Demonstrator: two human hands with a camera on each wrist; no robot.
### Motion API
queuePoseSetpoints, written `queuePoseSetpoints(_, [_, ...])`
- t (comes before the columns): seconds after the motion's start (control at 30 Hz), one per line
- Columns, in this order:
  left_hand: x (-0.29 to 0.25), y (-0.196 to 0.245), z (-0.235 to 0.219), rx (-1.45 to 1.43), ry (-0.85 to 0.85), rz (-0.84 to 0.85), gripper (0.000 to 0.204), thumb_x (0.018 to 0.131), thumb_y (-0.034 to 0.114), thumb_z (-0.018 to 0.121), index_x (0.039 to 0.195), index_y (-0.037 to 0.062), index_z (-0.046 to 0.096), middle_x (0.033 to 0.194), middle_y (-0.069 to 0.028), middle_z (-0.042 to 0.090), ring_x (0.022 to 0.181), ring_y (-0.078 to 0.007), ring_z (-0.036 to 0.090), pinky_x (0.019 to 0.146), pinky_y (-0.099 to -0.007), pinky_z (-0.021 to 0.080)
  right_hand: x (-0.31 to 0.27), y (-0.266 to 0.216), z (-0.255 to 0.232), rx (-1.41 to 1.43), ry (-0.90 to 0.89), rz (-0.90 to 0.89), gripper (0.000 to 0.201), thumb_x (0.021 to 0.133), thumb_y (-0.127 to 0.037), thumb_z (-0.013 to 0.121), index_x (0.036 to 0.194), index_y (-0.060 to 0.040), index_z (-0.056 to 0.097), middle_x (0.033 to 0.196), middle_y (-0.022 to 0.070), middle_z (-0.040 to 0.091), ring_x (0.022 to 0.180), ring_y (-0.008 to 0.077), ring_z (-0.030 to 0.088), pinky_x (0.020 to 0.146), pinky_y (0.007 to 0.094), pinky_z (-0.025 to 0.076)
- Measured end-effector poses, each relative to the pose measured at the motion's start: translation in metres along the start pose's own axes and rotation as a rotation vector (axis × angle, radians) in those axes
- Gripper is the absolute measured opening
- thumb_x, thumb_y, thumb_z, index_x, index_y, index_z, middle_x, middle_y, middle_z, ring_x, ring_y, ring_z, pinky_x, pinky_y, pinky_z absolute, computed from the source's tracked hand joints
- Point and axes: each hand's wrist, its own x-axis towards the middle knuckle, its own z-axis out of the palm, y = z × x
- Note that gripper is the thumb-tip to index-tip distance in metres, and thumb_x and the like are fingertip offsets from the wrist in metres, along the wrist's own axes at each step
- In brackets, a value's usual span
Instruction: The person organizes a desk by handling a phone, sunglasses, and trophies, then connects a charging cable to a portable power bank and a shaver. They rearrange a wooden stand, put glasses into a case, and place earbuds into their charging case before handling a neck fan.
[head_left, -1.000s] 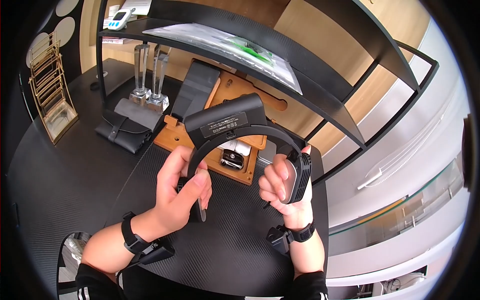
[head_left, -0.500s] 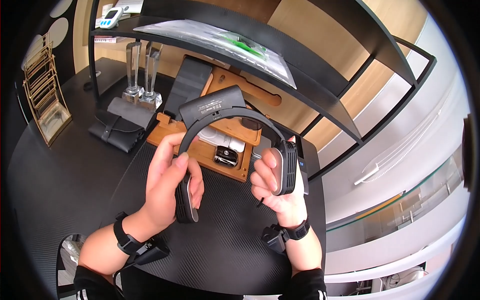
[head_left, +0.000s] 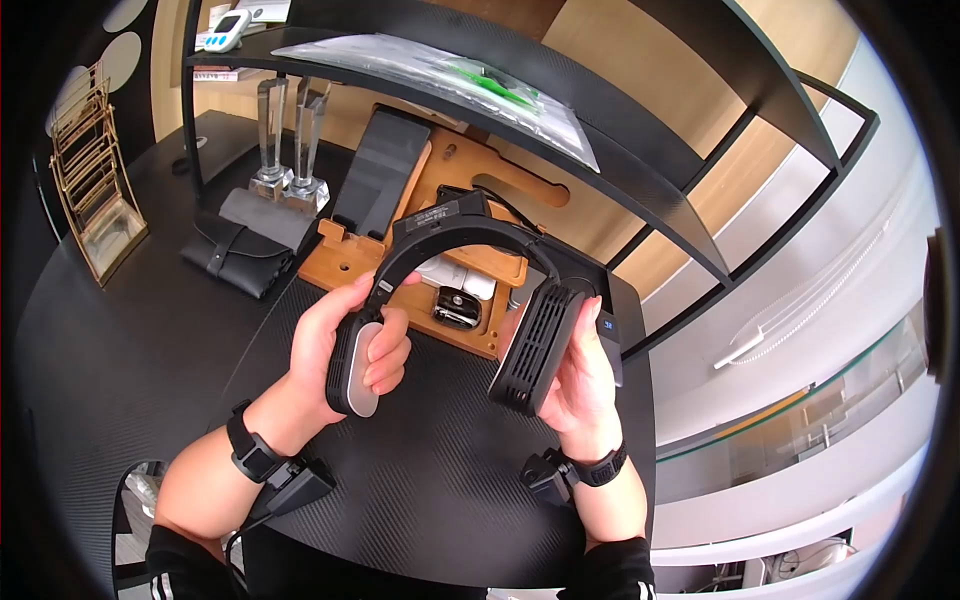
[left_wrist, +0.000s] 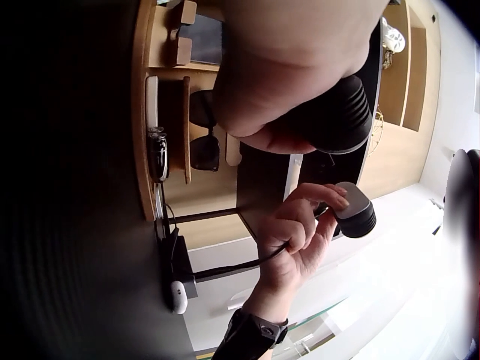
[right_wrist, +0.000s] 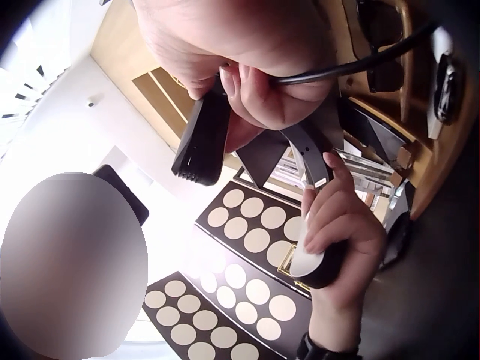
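Observation:
I hold a black U-shaped neckband device in both hands above the black table. My left hand grips its left end, whose grey pad faces me. My right hand grips the right end from behind, its slotted black grille turned toward me. In the left wrist view my left hand fills the top, and my right hand holds the far end beyond it. The right wrist view shows my right hand on the black end and my left hand opposite.
A wooden organiser tray with a car key sits behind the device. A black pouch, two clear trophies and a gold wire rack stand to the left. A curved black shelf with a plastic bag hangs overhead.
The device has tipped away from me, its rear box dropping toward the tray. The right end turned so its grille faces me, and the left end turned to show its grey pad.

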Motion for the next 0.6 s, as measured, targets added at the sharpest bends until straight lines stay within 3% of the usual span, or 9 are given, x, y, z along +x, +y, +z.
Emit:
queuePoseSetpoints(0.13, [0.0, -0.004, 0.0, 0.139, -0.028, 0.108, 0.05, 0.1, 0.039, 0.027, 0.133, 0.004, 0.041, 0.056, -0.0041, 0.039, 0.042, -0.0141, 0.041, 0.039, -0.0275, 0.039, 0.004, 0.002, -0.003, -0.181, -0.079, -0.098, 0.062, 0.096, -0.055, 0.035, 0.1, 0.0038, 0.055, 0.077, 0.0138, 0.053, 0.052, 0.007, 0.046, 0.048, 0.0169, 0.041])
queuePoseSetpoints(0.2, [0.0, -0.003, 0.002, 0.155, -0.059, 0.144, 0.049, 0.101, 0.04, 0.027, 0.131, 0.0043, 0.042, 0.056, -0.0042, 0.04, 0.041, -0.0138, 0.043, 0.04, -0.0269, 0.041, 0.005, -0.001, -0.004, -0.199, -0.222, -0.077, 0.062, 0.096, -0.054, 0.038, 0.099, 0.006, 0.055, 0.081, 0.0128, 0.052, 0.052, 0.0024, 0.039, 0.047, 0.0142, 0.036])
queuePoseSetpoints(0.37, [-0.001, -0.004, 0.005, 0.272, -0.097, 0.244, 0.049, 0.101, 0.042, 0.025, 0.13, 0.0058, 0.041, 0.055, -0.0042, 0.041, 0.04, -0.0138, 0.044, 0.04, -0.0261, 0.043, 0.003, -0.003, 0.002, -0.324, -0.22, -0.092, 0.064, 0.095, -0.055, 0.04, 0.099, 0.0073, 0.053, 0.09, 0.0121, 0.049, 0.053, 0.0013, 0.033, 0.047, 0.0135, 0.031])
queuePoseSetpoints(0.43, [-0.001, -0.005, 0.005, 0.41, -0.094, 0.323, 0.059, 0.099, 0.048, 0.027, 0.141, 0.0072, 0.027, 0.057, -0.0049, 0.042, 0.042, -0.0133, 0.044, 0.04, -0.0262, 0.043, 0.003, -0.003, 0.002, -0.343, -0.261, -0.09, 0.064, 0.094, -0.055, 0.041, 0.101, 0.0071, 0.052, 0.093, 0.0118, 0.049, 0.055, 0.0012, 0.033, 0.048, 0.0137, 0.031])
queuePoseSetpoints(0.53, [-0.006, -0.008, 0.02, 0.495, 0.048, 0.445, 0.064, 0.098, 0.047, 0.033, 0.147, 0.0106, 0.015, 0.061, -0.0066, 0.044, 0.042, -0.0134, 0.045, 0.041, -0.0263, 0.044, 0.002, -0.001, 0.001, -0.309, -0.174, -0.107, 0.063, 0.094, -0.054, 0.043, 0.11, 0.006, 0.051, 0.093, 0.0112, 0.049, 0.057, 0.0017, 0.033, 0.049, 0.0143, 0.03])
queuePoseSetpoints(0.6, [-0.007, -0.008, 0.024, 0.533, 0.042, 0.499, 0.067, 0.097, 0.047, 0.036, 0.148, 0.0119, 0.01, 0.064, -0.007, 0.045, 0.044, -0.0137, 0.046, 0.042, -0.0261, 0.045, 0.003, 0.001, -0.002, -0.282, -0.149, -0.103, 0.062, 0.093, -0.053, 0.045, 0.119, 0.004, 0.048, 0.093, 0.0085, 0.049, 0.06, 0.0028, 0.033, 0.05, 0.0152, 0.029])
